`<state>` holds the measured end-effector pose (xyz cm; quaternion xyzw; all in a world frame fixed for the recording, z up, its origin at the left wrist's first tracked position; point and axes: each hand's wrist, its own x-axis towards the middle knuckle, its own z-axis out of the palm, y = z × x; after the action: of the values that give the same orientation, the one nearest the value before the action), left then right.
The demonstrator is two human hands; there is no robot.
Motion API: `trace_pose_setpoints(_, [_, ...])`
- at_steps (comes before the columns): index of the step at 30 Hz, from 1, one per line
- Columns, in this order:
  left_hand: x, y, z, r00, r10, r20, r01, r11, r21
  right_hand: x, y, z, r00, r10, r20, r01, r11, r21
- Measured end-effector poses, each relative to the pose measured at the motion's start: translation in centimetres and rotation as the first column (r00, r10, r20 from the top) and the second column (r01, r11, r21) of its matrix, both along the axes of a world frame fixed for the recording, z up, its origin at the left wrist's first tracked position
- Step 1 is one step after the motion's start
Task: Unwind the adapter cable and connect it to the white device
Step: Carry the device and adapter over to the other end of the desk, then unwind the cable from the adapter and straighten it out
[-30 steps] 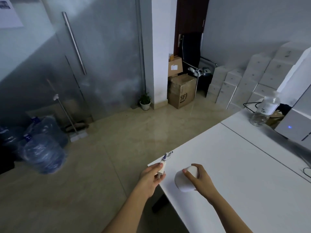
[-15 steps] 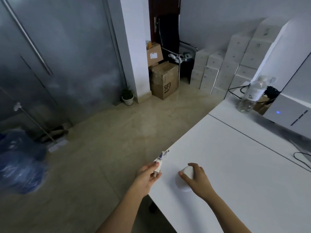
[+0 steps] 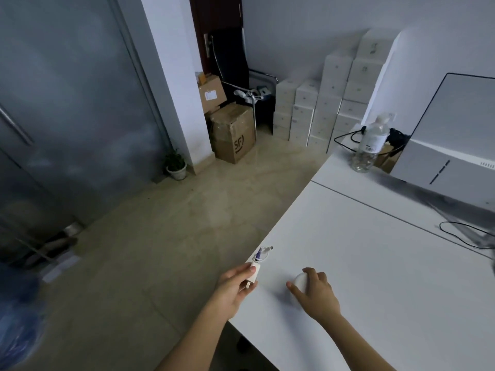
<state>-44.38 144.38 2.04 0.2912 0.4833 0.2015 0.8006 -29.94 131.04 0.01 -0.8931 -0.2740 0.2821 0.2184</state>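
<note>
My left hand [image 3: 233, 286] grips a small white adapter [image 3: 253, 275] at the near left edge of the white table [image 3: 375, 263], its metal prongs pointing back toward me. A short white cable [image 3: 263, 254], still coiled with a purple tie, sticks out past the adapter. My right hand [image 3: 317, 293] lies over a rounded white device [image 3: 300, 281] resting on the table just right of the adapter; most of the device is hidden under my fingers.
A clear plastic bottle [image 3: 371, 143] and a large white machine [image 3: 450, 145] stand at the table's far right, with black cables [image 3: 466, 234] beside them. Cardboard boxes [image 3: 233, 135], stacked white boxes [image 3: 321, 103] and a small potted plant [image 3: 175, 163] sit on the floor.
The view has swung left to right and down a little. My right hand has lowered the white device flat onto the table. My left hand still holds the adapter, now tipped lower.
</note>
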Motion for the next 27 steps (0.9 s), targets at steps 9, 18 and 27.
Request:
trace_pose_setpoints(9, [-0.1,1.9,1.0,0.996,-0.088,0.000,0.088,0.995,0.056,-0.3,0.6,-0.2,0.998,-0.060,-0.023,0.060,0.998,-0.030])
trace_pose_setpoints(18, [0.1,2.4,1.0,0.988,-0.150,0.034,0.148,0.986,0.075,-0.4,1.2,-0.2,0.990,-0.139,-0.027,0.139,0.990,-0.005])
trace_pose_setpoints(27, [1.6,1.4,1.9,0.965,-0.235,0.119,0.226,0.971,0.082,-0.1,2.6,3.7,0.974,-0.192,-0.119,0.225,0.860,0.458])
